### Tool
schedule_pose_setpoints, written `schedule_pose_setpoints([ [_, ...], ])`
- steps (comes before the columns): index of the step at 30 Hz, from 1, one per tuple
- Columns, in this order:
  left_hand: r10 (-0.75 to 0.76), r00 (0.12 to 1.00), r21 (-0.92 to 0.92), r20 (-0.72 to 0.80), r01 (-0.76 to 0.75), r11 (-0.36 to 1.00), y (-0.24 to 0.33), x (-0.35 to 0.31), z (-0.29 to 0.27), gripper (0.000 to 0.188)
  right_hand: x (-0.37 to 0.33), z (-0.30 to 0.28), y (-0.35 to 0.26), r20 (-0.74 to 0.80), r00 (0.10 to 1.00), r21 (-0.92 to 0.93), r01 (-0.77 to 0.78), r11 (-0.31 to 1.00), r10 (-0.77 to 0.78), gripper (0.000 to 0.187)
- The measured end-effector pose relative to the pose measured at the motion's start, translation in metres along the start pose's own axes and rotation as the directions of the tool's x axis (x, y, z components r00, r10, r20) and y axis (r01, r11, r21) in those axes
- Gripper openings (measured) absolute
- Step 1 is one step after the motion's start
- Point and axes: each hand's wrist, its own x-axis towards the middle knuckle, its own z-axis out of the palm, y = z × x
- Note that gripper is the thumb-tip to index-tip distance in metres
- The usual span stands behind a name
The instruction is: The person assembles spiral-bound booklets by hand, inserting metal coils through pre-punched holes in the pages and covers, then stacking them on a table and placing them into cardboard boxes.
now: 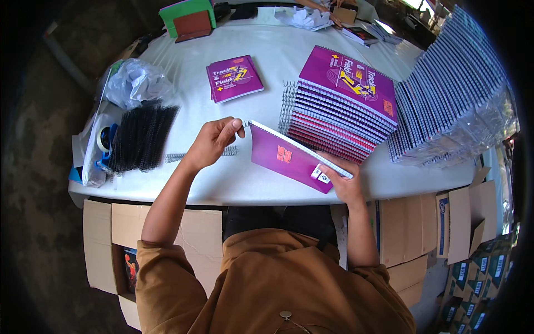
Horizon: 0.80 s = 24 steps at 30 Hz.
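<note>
A purple softcover book (pixel 283 158) is held tilted over the table's front edge, its spine side up. My right hand (pixel 346 181) is closed around its right end, fingers partly hidden behind it. At the left end of the spine, my left hand (pixel 214 142) pinches the tip of a thin spiral binding coil (pixel 246 124). The coil appears to run along the book's punched edge. Beneath my left hand lie a few loose dark coils (pixel 177 157). A tall stack of spiral-bound purple books (pixel 347 83) stands just beyond my right hand, with loose upright coils (pixel 287 106) beside it.
Two or so purple books (pixel 236 80) lie mid-table. At left are a black coil pile (pixel 142 136), crumpled plastic (pixel 136 83) and a blue tape dispenser (pixel 105 145). A high stack of bound books (pixel 450 94) leans at right. Cardboard boxes (pixel 406 228) sit below the table; another person's hands (pixel 334 19) show far off.
</note>
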Motion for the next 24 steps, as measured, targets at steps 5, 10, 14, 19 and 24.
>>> schedule_pose_setpoints([
  [5, -0.055, 0.998, -0.155, 0.029, 0.058, 0.986, 0.005, 0.006, -0.009, 0.039, 0.001, 0.001, 0.002, 0.053, 0.993, 0.04, 0.107, 0.993, -0.109, 0.029],
  [10, -0.008, 0.999, -0.111, 0.036, 0.012, 0.994, 0.013, 0.005, -0.013, 0.039, -0.002, 0.005, 0.002, -0.024, 1.0, 0.072, 0.014, 0.997, -0.012, 0.028],
  [14, -0.149, 0.953, -0.105, 0.264, 0.182, 0.978, 0.007, 0.011, -0.035, 0.041, 0.0, 0.008, 0.004, -0.054, 0.997, 0.07, 0.065, 0.995, -0.062, 0.027],
  [19, -0.061, 0.997, -0.048, -0.054, 0.059, 0.997, -0.016, 0.026, -0.041, 0.043, -0.001, 0.009, 0.008, -0.07, 0.997, 0.11, 0.036, 0.993, -0.029, 0.027],
  [24, 0.623, 0.721, 0.946, -0.303, 0.147, 0.29, -0.053, 0.033, -0.065, 0.035, -0.002, 0.01, 0.006, -0.065, 0.997, 0.108, 0.035, 0.994, -0.028, 0.027],
])
